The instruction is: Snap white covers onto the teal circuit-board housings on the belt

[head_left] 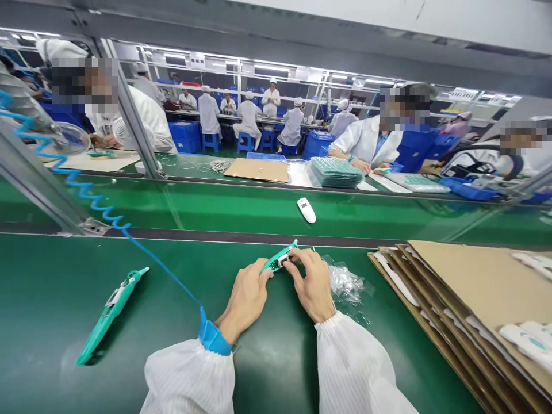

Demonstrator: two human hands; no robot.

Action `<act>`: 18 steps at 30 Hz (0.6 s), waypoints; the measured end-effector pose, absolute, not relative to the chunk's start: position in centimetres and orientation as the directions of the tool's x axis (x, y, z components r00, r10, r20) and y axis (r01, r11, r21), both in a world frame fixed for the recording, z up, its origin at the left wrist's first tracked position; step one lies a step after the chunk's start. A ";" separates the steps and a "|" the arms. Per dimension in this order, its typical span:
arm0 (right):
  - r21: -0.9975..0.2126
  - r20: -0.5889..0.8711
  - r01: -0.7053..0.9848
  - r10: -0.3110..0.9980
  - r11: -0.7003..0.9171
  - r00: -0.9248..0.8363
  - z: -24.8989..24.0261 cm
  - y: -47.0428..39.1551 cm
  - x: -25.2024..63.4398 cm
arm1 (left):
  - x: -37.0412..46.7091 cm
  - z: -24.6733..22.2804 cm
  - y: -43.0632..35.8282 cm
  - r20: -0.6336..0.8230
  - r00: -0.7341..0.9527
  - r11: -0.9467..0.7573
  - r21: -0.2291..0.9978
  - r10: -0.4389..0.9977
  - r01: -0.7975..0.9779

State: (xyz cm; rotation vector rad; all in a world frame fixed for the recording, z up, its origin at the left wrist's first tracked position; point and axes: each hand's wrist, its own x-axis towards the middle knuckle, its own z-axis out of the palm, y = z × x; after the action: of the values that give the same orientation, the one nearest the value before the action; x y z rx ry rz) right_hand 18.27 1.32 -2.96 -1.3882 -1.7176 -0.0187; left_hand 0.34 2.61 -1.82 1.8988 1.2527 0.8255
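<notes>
Both your hands, left hand point(245, 293) and right hand point(313, 284), pinch the small teal plastic thermometer casing point(280, 260), fingers closed on it, above the green mat point(64, 276).

Both arms come up from the bottom of the picture, in puffy white sleeves with tight cuffs. The left hand point(245, 296) sits just left of the middle of the picture. Its fingers are curled and its thumb points up and to the right. A blue band goes around the left wrist. The right hand point(313, 284) is just beside it, a little to the right. Its back faces up and its fingers bend down and to the left. The fingertips of both hands almost meet, pinching together near the middle.
</notes>
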 end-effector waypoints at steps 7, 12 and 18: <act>-0.362 0.647 0.864 0.761 0.350 -0.037 -2.1 0.6 17.2 | 0.3 -2.0 2.9 0.101 0.293 -0.254 0.794 0.951 0.552; -0.481 0.590 0.817 0.807 0.317 0.035 -2.2 0.6 18.0 | -0.3 -2.0 3.8 0.060 0.030 -0.067 0.863 0.998 0.500; -0.262 0.476 0.953 0.838 -0.155 0.267 -2.3 -0.9 21.9 | -0.8 -1.6 4.2 0.039 -0.025 -0.033 0.977 0.999 0.212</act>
State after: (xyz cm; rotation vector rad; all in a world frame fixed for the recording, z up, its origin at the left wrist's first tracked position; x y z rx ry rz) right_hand 21.86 -0.93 -2.31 -2.0357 -1.6113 -0.2971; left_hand -0.78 4.19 -1.63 1.3793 1.3699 1.1486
